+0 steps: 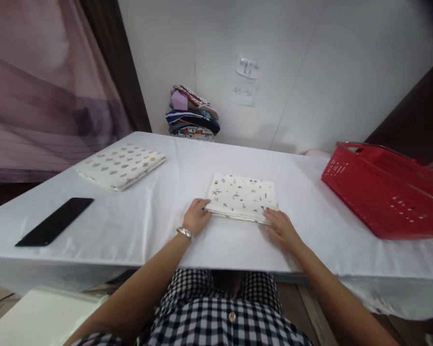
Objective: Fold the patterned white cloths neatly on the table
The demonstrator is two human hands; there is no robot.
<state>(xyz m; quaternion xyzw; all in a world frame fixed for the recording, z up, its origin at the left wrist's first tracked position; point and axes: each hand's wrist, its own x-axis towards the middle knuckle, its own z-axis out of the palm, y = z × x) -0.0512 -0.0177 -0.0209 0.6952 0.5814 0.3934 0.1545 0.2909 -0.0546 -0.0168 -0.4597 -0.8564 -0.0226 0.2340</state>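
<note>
A folded white cloth with small printed motifs lies flat on the table in front of me, its layered front edge facing my body. At its front left corner, my left hand, with a silver bracelet at the wrist, pinches the edge; the fingertips are partly hidden. My right hand holds the front right corner, fingers on the top layer and thumb low by the front edge. Further left rests a second folded white cloth printed with rows of grey-green shapes, apart from both hands.
A black phone lies at the left on the white-covered table. The red plastic basket stands on the right side. Beyond the far edge, a stack of folded fabrics is against the wall, near paper notes.
</note>
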